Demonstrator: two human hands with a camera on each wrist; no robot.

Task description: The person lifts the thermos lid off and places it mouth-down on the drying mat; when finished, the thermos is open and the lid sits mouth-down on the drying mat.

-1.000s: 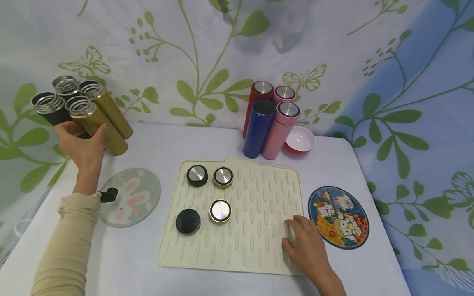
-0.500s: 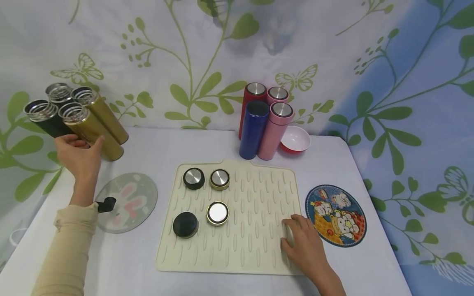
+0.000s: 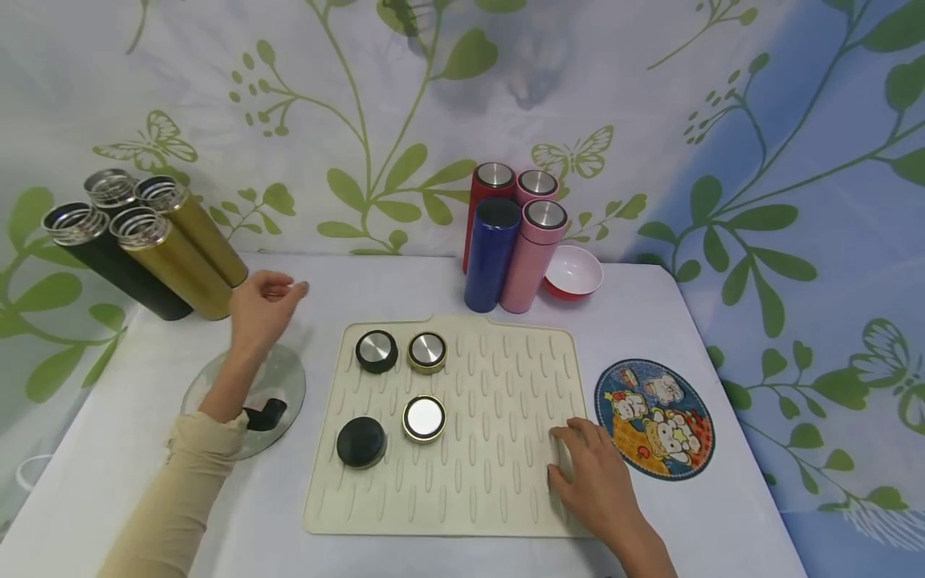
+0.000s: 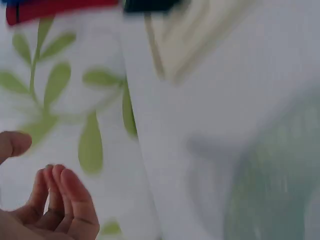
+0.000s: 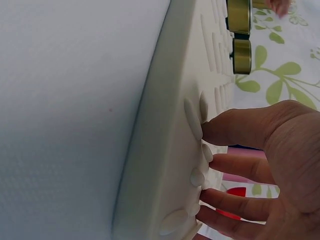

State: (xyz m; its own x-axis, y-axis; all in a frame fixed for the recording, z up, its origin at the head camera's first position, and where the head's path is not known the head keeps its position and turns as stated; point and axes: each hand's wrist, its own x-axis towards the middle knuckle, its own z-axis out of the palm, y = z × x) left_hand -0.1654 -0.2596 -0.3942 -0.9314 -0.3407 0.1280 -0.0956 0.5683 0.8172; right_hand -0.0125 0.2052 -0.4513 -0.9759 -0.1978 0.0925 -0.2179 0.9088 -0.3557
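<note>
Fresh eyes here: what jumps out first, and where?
Probably the cream ridged mat in the middle: four lids on its left half, the right hand touching its right side. Then the open-mouthed black and gold bottles at back left, the empty left hand beside them, and the red, pink and blue bottles at back, right of centre.

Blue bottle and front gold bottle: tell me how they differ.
The blue bottle has a closed top; the front gold bottle is open, its silver neck bare. The blue bottle stands beside the front pink bottle, the front gold bottle beside the front black bottle. Both stand in groups of four.
</note>
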